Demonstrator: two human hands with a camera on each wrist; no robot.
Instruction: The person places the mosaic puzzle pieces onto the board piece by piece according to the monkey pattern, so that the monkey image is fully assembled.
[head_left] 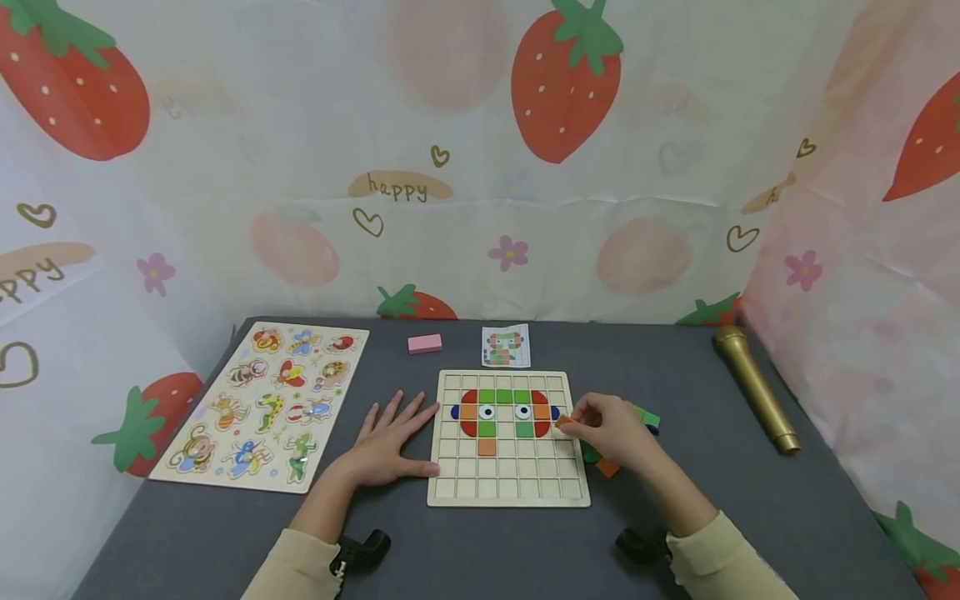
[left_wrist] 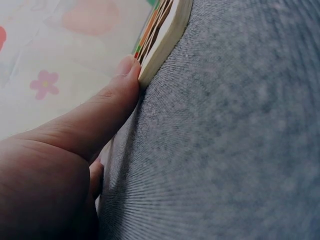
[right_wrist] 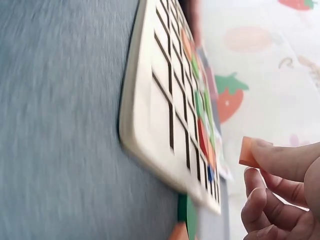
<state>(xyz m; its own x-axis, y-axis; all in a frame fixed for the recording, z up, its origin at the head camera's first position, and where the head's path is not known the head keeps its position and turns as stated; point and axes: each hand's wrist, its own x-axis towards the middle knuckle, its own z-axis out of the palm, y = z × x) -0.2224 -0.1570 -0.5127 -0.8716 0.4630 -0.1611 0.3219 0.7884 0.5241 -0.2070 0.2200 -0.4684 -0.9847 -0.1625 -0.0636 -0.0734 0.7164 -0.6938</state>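
Note:
A pale wooden grid board (head_left: 508, 492) lies on the dark table, with red, green, orange, blue and eye-marked tiles set in its upper rows. One orange tile (head_left: 487, 447) sits lower, left of centre. My left hand (head_left: 390, 446) is spread flat at the board's left side, its thumb touching the board's edge (left_wrist: 162, 52) in the left wrist view. My right hand (head_left: 611, 429) pinches a small orange square tile (right_wrist: 247, 152) between thumb and fingers, raised by the board's right edge. Loose green and orange tiles (head_left: 607, 467) lie beneath that hand, partly hidden.
A small picture card (head_left: 506, 346) lies behind the board, and a pink block (head_left: 424, 343) is to its left. At the left lies a board of cartoon insect pictures (head_left: 258, 408). A gold tube (head_left: 757, 390) rests at the right. Strawberry-print cloth (head_left: 480, 250) hangs behind the table.

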